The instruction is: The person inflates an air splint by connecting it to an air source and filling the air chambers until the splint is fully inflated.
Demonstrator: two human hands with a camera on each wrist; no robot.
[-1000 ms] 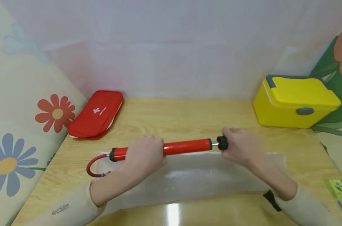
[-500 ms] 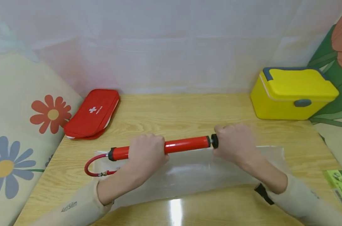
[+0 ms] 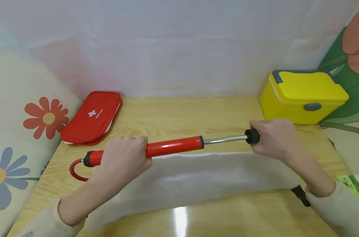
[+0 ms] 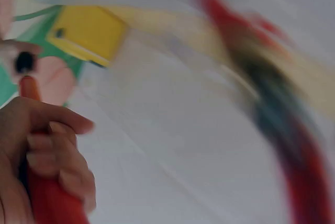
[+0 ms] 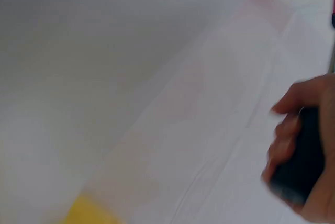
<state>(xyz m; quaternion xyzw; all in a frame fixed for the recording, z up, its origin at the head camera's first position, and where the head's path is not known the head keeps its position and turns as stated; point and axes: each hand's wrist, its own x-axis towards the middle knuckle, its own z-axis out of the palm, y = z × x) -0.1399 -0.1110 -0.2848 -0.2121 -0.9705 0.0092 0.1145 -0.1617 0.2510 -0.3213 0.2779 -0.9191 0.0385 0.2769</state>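
A red hand pump (image 3: 174, 147) is held nearly level above the table, its right end slightly higher. My left hand (image 3: 124, 158) grips the barrel left of its middle. The fingers of my right hand (image 3: 275, 136) wrap round the black handle (image 5: 303, 156), seen in the right wrist view. Between barrel and handle a long stretch of silver rod (image 3: 225, 140) shows. A red hose (image 3: 75, 169) loops from the barrel's left end and passes behind my left forearm. In the left wrist view the hose (image 4: 309, 182) appears blurred on the right.
Under the pump lies a flat translucent plastic sheet (image 3: 194, 177) on the wooden table (image 3: 191, 115). A red first-aid pouch (image 3: 91, 118) lies at the back left. At the back right stands a yellow box (image 3: 305, 98). A green packet (image 3: 355, 187) lies at the right edge.
The rod first slid almost fully into the barrel. Since then my right hand has drawn the handle far out to the right, while my left hand moved left with the barrel.
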